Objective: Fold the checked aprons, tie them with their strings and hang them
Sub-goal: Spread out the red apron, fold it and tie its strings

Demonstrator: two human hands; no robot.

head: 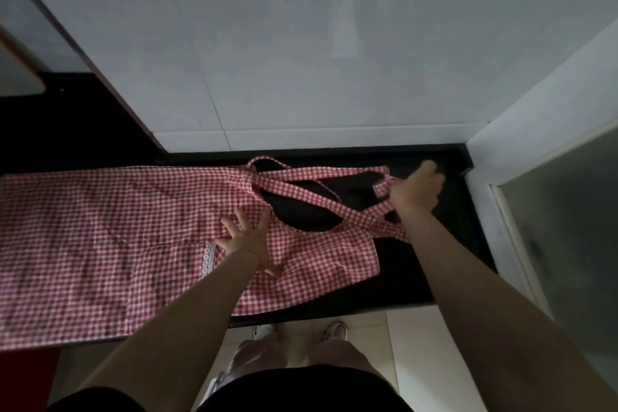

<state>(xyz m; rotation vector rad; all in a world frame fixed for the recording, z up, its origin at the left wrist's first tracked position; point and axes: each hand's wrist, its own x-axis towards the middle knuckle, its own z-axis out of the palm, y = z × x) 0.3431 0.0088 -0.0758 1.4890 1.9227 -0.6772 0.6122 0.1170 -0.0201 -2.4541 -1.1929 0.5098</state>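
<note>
A red-and-white checked apron (100, 237) lies spread flat on a black countertop (434, 278), its skirt running off to the left and its bib toward the right. A pocket with white lace trim (208, 259) shows near the middle. My left hand (249, 241) presses flat on the fabric by the bib, fingers spread. My right hand (416, 191) is closed around the apron's strings (321, 174) at the right end, lifting them slightly above the counter. The strings cross over the bare black surface.
A white tiled wall (301, 60) rises right behind the counter. A white wall corner and a frosted glass panel (568, 227) stand at the right. A dark cabinet edge (83, 53) slants at upper left. Pale floor tiles (418, 361) and my shoes show below.
</note>
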